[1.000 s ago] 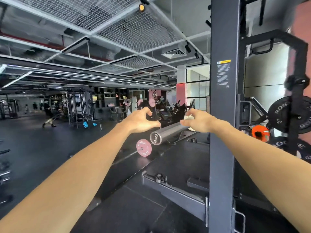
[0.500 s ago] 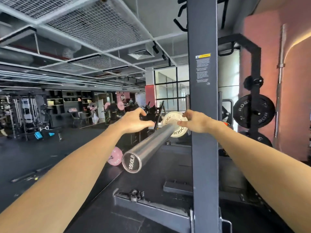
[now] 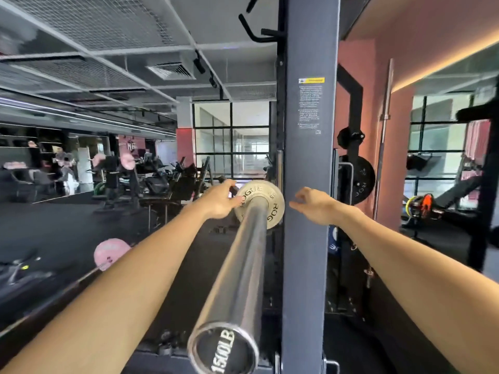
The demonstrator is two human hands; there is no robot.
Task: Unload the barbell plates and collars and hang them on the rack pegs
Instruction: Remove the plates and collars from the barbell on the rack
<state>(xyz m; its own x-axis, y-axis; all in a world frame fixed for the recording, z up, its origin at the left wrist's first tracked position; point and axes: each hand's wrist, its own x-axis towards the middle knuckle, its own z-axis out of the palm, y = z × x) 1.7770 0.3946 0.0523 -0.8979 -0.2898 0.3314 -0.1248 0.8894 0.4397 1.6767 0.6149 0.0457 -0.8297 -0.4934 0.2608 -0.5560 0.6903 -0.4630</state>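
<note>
Pale round metal plate point(image 3: 259, 203) on chrome barbell sleeve point(image 3: 237, 268), centre frame. Left hand point(image 3: 220, 202) at plate's 9 o'clock edge, grip unclear. Right hand point(image 3: 314, 205) at 3 o'clock, loosely curled, holding nothing, before grey rack upright point(image 3: 309, 238).

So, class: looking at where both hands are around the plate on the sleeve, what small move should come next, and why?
Probably bring the right hand onto the pale plate's right edge. The left hand already touches its left edge, while the right hovers apart, beside the rack upright; the bare sleeve looks free for sliding.
</note>
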